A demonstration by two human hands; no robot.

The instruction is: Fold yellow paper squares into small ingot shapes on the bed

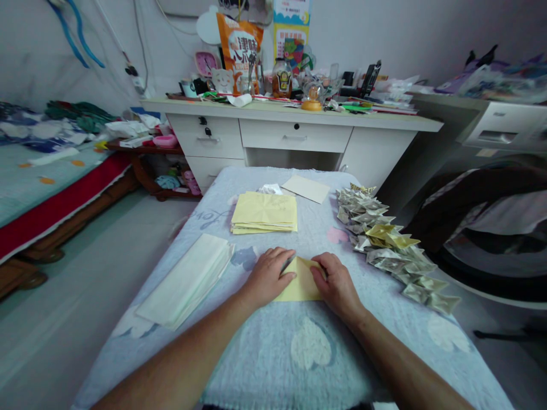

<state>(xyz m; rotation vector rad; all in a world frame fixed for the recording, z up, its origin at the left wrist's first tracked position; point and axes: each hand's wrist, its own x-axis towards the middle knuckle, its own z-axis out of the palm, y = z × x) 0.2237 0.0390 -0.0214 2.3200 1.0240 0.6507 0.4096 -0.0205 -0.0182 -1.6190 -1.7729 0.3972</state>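
Note:
A sheet of yellow paper (300, 285) lies on the cloth-covered table between my hands, its far corners folded in. My left hand (270, 274) grips the left folded edge between thumb and fingers, with a dark grey patch showing beside the fingertips. On the other side, my right hand (337, 285) pinches the right edge, thumb on top. Just beyond sits a stack of yellow paper (265, 212). To the left is a pile of long whitish paper sheets (186, 279). Rows of folded silver and gold paper pieces (384, 242) stand at the right.
A pale card (305, 188) and a crumpled white wrapper (270, 189) lie at the table's far end. Behind stands a white desk (294, 135) crowded with a jar (282, 80), a snack bag (239, 51) and other items. A washing machine (508, 128) is at right, a bed (64, 188) at left.

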